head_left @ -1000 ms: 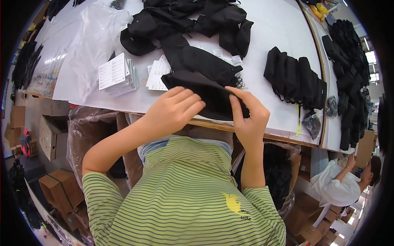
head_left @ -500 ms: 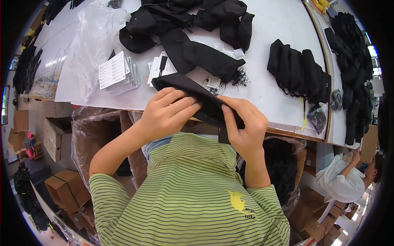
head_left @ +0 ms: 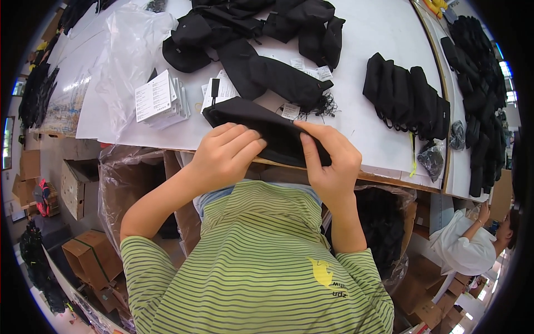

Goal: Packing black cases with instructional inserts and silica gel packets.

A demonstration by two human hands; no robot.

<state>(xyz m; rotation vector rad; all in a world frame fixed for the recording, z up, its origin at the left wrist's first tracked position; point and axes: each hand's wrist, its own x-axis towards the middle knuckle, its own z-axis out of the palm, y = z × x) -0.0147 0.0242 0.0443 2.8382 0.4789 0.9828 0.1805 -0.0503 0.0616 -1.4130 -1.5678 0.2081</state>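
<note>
Between my hands, at the table's near edge, is a black fabric pouch [head_left: 250, 114] with a pull tab standing up at its left end. My left hand [head_left: 229, 150] grips its near side, with the fingertips curled against the dark cloth. At the pouch's right end my right hand [head_left: 334, 153] pinches the edge between thumb and fingers. Just beyond it lies another black pouch [head_left: 286, 83], with a white label [head_left: 290, 111] and a tangle of thin black cords [head_left: 322, 104]. A stack of white printed cards [head_left: 158, 97] stands to the left.
A heap of black pouches [head_left: 239, 22] covers the far middle of the white table [head_left: 372, 28]. A row of black pouches [head_left: 406, 97] lies at the right, near a small plastic bag [head_left: 431, 158]. Clear plastic sheeting [head_left: 130, 50] is at left. Another person [head_left: 467, 242] works at far right.
The pouch has tilted and shifted slightly, showing more of its dark near side. My left hand has moved a little left and down along it; the right hand keeps its pinch.
</note>
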